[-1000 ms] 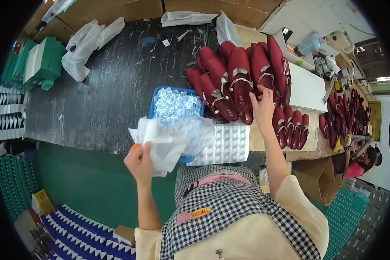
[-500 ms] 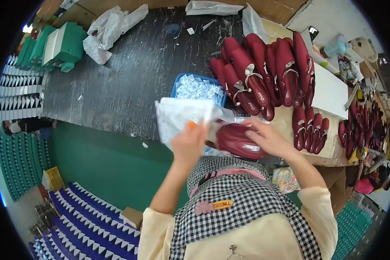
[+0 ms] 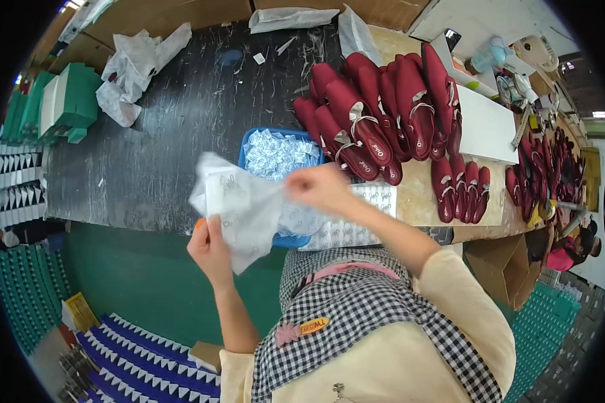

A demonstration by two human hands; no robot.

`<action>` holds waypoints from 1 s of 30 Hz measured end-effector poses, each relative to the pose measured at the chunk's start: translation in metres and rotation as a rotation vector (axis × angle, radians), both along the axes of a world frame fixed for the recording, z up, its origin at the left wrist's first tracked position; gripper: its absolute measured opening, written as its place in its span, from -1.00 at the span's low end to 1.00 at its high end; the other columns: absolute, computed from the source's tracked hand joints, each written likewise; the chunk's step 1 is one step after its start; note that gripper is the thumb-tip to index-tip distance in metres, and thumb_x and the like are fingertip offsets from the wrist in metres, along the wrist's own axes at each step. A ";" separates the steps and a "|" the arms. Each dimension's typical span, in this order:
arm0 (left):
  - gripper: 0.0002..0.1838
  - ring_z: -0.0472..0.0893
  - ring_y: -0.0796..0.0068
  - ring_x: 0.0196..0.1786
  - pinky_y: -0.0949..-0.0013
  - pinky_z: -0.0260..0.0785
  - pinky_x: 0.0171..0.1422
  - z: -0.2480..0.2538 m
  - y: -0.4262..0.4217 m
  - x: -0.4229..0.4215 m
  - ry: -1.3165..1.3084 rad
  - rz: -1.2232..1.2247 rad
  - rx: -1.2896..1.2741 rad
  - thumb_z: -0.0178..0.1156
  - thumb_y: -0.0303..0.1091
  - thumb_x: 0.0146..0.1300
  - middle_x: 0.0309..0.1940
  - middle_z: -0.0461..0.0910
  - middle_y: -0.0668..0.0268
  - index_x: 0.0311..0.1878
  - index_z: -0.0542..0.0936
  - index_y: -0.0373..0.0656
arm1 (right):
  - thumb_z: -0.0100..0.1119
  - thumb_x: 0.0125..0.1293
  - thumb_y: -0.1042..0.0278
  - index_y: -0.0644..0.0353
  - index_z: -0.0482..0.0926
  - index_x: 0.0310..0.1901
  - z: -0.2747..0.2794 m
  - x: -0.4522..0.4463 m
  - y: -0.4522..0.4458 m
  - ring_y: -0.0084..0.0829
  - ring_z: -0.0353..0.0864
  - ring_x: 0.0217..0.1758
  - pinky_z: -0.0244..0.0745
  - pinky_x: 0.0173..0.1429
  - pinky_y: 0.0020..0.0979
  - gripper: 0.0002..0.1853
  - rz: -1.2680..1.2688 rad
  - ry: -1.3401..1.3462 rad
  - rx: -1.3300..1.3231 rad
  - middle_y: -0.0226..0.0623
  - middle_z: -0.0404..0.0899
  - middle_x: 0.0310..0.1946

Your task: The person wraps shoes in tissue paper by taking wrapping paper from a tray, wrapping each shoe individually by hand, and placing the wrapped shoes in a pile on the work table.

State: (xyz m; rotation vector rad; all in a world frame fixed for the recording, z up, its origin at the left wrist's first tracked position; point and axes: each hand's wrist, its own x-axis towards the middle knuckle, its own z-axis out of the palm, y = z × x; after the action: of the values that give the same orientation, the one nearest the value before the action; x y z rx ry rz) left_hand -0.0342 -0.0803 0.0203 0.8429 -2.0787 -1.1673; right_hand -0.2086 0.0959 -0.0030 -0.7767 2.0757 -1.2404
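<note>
My left hand [image 3: 210, 248] pinches the lower edge of some white printed tissue paper [image 3: 232, 195], held up left of the blue basket. My right hand [image 3: 319, 188] is closed at the paper's right side, its fingertips blurred. Small blue-white packets fill the blue basket [image 3: 244, 138], whose lower part is hidden behind the paper. A sheet of printed stickers [image 3: 381, 199] lies right of the basket, partly under my right forearm. Behind it, dark red slippers [image 3: 370, 138] with thin straps are piled on the table.
The black table [image 3: 154, 148] carries crumpled white plastic [image 3: 131, 70] and green boxes [image 3: 70, 101] at its left. Smaller slippers [image 3: 458, 188] stand in a row at right, near a white box [image 3: 484, 124]. An open carton [image 3: 501, 269] and another person [image 3: 566, 254] are farther right.
A dark red slipper seen between my hands half a second ago no longer shows there. My left hand moved left with the paper, and my right hand moved left to the paper's edge.
</note>
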 end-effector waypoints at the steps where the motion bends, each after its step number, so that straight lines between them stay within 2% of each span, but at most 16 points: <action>1: -0.73 0.19 0.62 -0.52 0.53 0.07 -0.43 -0.002 -0.003 0.001 -0.008 0.008 0.123 0.20 -0.51 0.27 -0.64 0.29 0.43 -0.53 0.42 -0.36 | 0.32 0.10 0.37 0.18 0.68 -0.11 -0.019 -0.016 0.037 -0.50 0.54 -0.47 0.43 -0.35 -0.46 -0.72 -0.184 0.054 0.106 -0.38 0.66 -0.44; 3: -0.77 0.19 0.60 -0.52 0.51 0.06 -0.44 -0.005 -0.003 -0.003 -0.098 -0.121 -0.017 0.25 -0.50 0.23 -0.63 0.29 0.42 -0.50 0.47 -0.38 | 0.31 0.13 0.31 0.17 0.59 0.06 -0.072 -0.051 0.102 -0.37 0.59 -0.29 0.46 -0.16 -0.39 -0.57 -0.379 0.826 0.168 -0.31 0.67 -0.27; 4: -0.77 0.19 0.60 -0.52 0.51 0.06 -0.44 -0.004 0.003 -0.010 -0.101 -0.115 -0.016 0.25 -0.50 0.23 -0.63 0.29 0.42 -0.50 0.47 -0.38 | 0.26 0.17 0.33 0.15 0.50 0.18 -0.085 -0.052 0.114 -0.30 0.57 -0.16 0.41 -0.02 -0.33 -0.50 -0.360 0.908 0.557 -0.27 0.64 -0.15; 6: -0.82 0.22 0.56 -0.55 0.46 0.10 -0.46 0.000 0.025 -0.034 -0.184 -0.249 -0.067 0.27 -0.49 0.21 -0.61 0.32 0.40 -0.46 0.54 -0.37 | 0.23 0.20 0.36 0.19 0.53 0.13 -0.121 -0.064 0.128 -0.28 0.57 -0.24 0.37 -0.01 -0.31 -0.58 -0.245 0.900 0.503 -0.27 0.65 -0.22; 9: -0.85 0.31 0.44 -0.58 0.38 0.18 -0.46 -0.016 0.036 -0.052 -0.247 -0.270 -0.145 0.28 -0.42 0.22 -0.58 0.41 0.34 -0.41 0.62 -0.31 | 0.19 0.23 0.40 0.23 0.61 -0.01 -0.038 -0.065 0.120 -0.25 0.53 -0.40 0.38 -0.18 -0.34 -0.71 -0.188 0.912 0.149 -0.30 0.63 -0.37; 11: -0.82 0.41 0.30 -0.58 0.30 0.28 -0.43 -0.030 0.032 -0.058 -0.424 -0.286 -0.419 0.28 -0.31 0.23 -0.51 0.50 0.30 -0.37 0.65 -0.24 | 0.21 0.21 0.38 0.24 0.66 -0.17 0.050 -0.053 0.131 -0.28 0.48 -0.54 0.36 -0.35 -0.39 -0.81 0.035 0.365 0.147 -0.35 0.58 -0.52; 13: -0.81 0.44 0.21 -0.59 0.25 0.30 -0.47 -0.041 0.028 -0.062 -0.452 -0.250 -0.521 0.25 -0.25 0.25 -0.48 0.52 0.27 -0.34 0.66 -0.18 | 0.21 0.17 0.41 0.20 0.68 -0.26 0.099 -0.027 0.131 -0.36 0.44 -0.61 0.33 -0.46 -0.43 -0.86 0.325 0.557 -0.005 -0.40 0.52 -0.59; 14: -0.81 0.44 0.21 -0.59 0.25 0.30 -0.47 -0.037 0.031 -0.061 -0.458 -0.247 -0.523 0.25 -0.25 0.25 -0.48 0.52 0.27 -0.34 0.66 -0.18 | 0.21 0.14 0.40 0.13 0.68 -0.24 0.115 -0.008 0.124 -0.44 0.47 -0.57 0.38 -0.40 -0.45 -0.84 0.462 0.765 0.143 -0.45 0.51 -0.58; 18: -0.86 0.42 0.30 -0.64 0.30 0.26 -0.57 -0.002 0.073 -0.041 -0.334 -0.454 -0.457 0.27 -0.25 0.24 -0.46 0.52 0.27 -0.30 0.68 -0.10 | 0.19 0.17 0.35 0.09 0.65 -0.09 0.070 0.012 0.084 -0.47 0.55 -0.49 0.45 -0.34 -0.49 -0.74 0.628 0.845 0.158 -0.44 0.61 -0.45; 20: -0.91 0.39 0.36 -0.65 0.33 0.25 -0.56 0.020 0.087 -0.020 -0.211 -0.443 -0.365 0.32 -0.31 0.19 -0.49 0.52 0.30 -0.35 0.66 -0.09 | 0.12 0.19 0.38 0.19 0.63 -0.10 0.015 0.017 0.052 -0.53 0.59 -0.42 0.49 -0.31 -0.50 -0.75 0.319 0.082 0.097 -0.38 0.64 -0.39; 21: -0.93 0.36 0.41 -0.64 0.36 0.23 -0.56 0.025 0.082 -0.012 -0.195 -0.384 -0.382 0.33 -0.39 0.12 -0.55 0.50 0.33 -0.41 0.63 -0.11 | 0.10 0.25 0.40 0.23 0.66 -0.08 -0.008 0.020 0.017 -0.55 0.61 -0.35 0.52 -0.26 -0.50 -0.74 0.049 -0.285 -0.208 -0.34 0.70 -0.30; 22: -0.90 0.33 0.45 -0.64 0.39 0.21 -0.55 0.026 0.077 -0.010 -0.178 -0.332 -0.388 0.34 -0.47 0.05 -0.61 0.48 0.37 -0.48 0.59 -0.12 | 0.15 0.28 0.36 0.22 0.66 -0.05 0.028 0.019 -0.025 -0.55 0.62 -0.30 0.53 -0.24 -0.49 -0.75 -0.148 -0.705 -0.116 -0.36 0.69 -0.29; 23: -0.90 0.32 0.46 -0.62 0.41 0.21 -0.52 0.024 0.055 -0.013 -0.075 -0.203 -0.314 0.32 -0.49 0.02 -0.63 0.46 0.37 -0.50 0.57 -0.17 | 0.17 0.29 0.27 0.24 0.65 -0.12 0.009 0.022 -0.075 -0.57 0.60 -0.31 0.53 -0.24 -0.49 -0.75 -0.162 -0.928 -0.357 -0.35 0.68 -0.30; 26: -0.86 0.36 0.56 -0.50 0.49 0.27 -0.39 0.047 -0.017 -0.005 0.023 0.224 -0.250 0.14 -0.52 0.25 -0.58 0.50 0.34 -0.42 0.57 -0.34 | 0.16 0.27 0.29 0.21 0.58 -0.22 0.037 0.006 -0.177 -0.61 0.51 -0.36 0.48 -0.31 -0.47 -0.83 -0.008 -0.744 -0.692 -0.34 0.61 -0.34; 28: -0.83 0.35 0.60 -0.48 0.53 0.28 -0.35 0.081 -0.022 -0.025 0.134 0.497 0.088 0.13 -0.50 0.30 -0.57 0.50 0.35 -0.40 0.57 -0.37 | 0.16 0.31 0.24 0.22 0.57 -0.18 0.043 0.000 -0.195 -0.62 0.50 -0.35 0.45 -0.26 -0.51 -0.79 0.253 -0.480 -0.760 -0.49 0.63 -0.29; 30: -0.81 0.32 0.63 -0.47 0.55 0.25 -0.35 0.043 -0.027 -0.028 0.127 0.371 0.033 0.14 -0.47 0.31 -0.57 0.47 0.37 -0.42 0.54 -0.37 | 0.23 0.14 0.24 0.23 0.62 -0.36 0.029 0.024 -0.159 -0.57 0.47 -0.43 0.41 -0.30 -0.49 -0.79 0.331 -0.233 -0.465 -0.41 0.63 -0.44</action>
State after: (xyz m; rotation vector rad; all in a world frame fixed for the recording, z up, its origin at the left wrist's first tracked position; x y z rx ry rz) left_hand -0.0618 -0.1077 0.0632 1.0856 -1.7133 -1.0248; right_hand -0.1846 -0.0626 0.0255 -1.0714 1.4182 -1.5527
